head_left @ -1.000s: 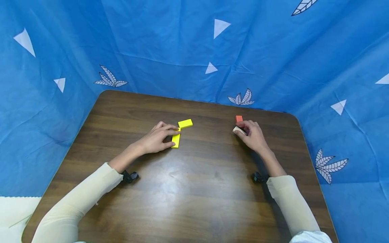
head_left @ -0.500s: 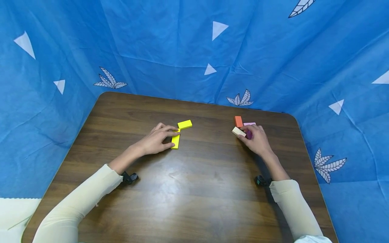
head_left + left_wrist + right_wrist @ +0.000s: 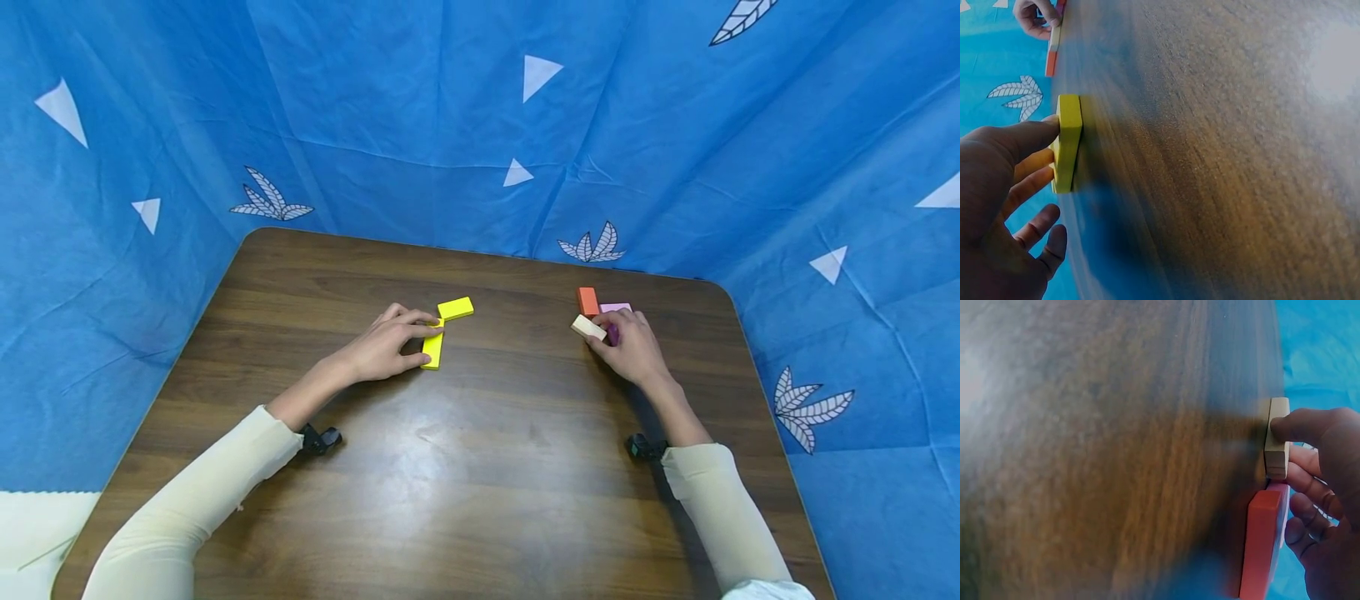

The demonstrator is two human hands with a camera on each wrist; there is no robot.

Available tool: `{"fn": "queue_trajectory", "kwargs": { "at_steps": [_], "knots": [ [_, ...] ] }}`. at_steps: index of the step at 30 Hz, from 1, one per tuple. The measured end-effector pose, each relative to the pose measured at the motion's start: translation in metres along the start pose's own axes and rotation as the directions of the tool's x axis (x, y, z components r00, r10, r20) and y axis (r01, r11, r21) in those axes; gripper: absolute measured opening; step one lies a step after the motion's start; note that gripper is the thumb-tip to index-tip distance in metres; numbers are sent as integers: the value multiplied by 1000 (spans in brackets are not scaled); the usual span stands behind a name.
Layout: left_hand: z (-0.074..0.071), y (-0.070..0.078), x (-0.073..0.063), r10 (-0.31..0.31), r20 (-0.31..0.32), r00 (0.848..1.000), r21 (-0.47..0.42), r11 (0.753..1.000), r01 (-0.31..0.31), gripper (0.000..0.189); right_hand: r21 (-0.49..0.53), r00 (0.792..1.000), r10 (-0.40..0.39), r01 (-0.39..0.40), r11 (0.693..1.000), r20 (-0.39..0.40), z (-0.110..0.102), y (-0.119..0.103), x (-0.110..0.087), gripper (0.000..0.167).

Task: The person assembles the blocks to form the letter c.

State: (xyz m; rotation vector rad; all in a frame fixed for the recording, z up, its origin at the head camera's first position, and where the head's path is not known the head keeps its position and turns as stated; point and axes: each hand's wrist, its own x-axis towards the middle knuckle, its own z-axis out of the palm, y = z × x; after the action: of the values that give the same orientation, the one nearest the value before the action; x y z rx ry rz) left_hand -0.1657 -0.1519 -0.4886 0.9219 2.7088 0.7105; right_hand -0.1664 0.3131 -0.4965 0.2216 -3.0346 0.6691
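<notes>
My left hand (image 3: pixel 385 345) grips a yellow block (image 3: pixel 432 348) between thumb and fingertips at its two ends. A second yellow block (image 3: pixel 455 308) lies at its far end, turned at an angle. On the right, my right hand (image 3: pixel 633 346) pinches a pale wooden block (image 3: pixel 588 327) with the thumb on the near side, as the right wrist view also shows. Just behind that is an orange block (image 3: pixel 588 302). A pink block (image 3: pixel 615 308) and something purple (image 3: pixel 613 335) are partly hidden by the right hand's fingers.
The blocks are on a brown wooden table (image 3: pixel 480 467) with rounded corners. A blue curtain (image 3: pixel 390 125) with white triangles and leaves stands along the table's back and sides. Small black wrist cameras (image 3: pixel 321 439) sit under both wrists.
My right hand has shifted slightly right, so the pale block, the orange block and the pink one show more. The left hand has stayed on the yellow block.
</notes>
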Motion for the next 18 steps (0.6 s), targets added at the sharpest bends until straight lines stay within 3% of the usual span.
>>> {"fn": "queue_trajectory", "kwargs": {
  "at_steps": [10,18],
  "knots": [
    [1,-2,1,-3,-4,1000,-13,1000,3,57,39,999,-28,30,999,-40,4,-2,5,35],
    [0,-1,-1,-9,2,1000,-28,1000,9,55,82,997,-49,54,995,-60,8,-15,11,33]
  ]
}}
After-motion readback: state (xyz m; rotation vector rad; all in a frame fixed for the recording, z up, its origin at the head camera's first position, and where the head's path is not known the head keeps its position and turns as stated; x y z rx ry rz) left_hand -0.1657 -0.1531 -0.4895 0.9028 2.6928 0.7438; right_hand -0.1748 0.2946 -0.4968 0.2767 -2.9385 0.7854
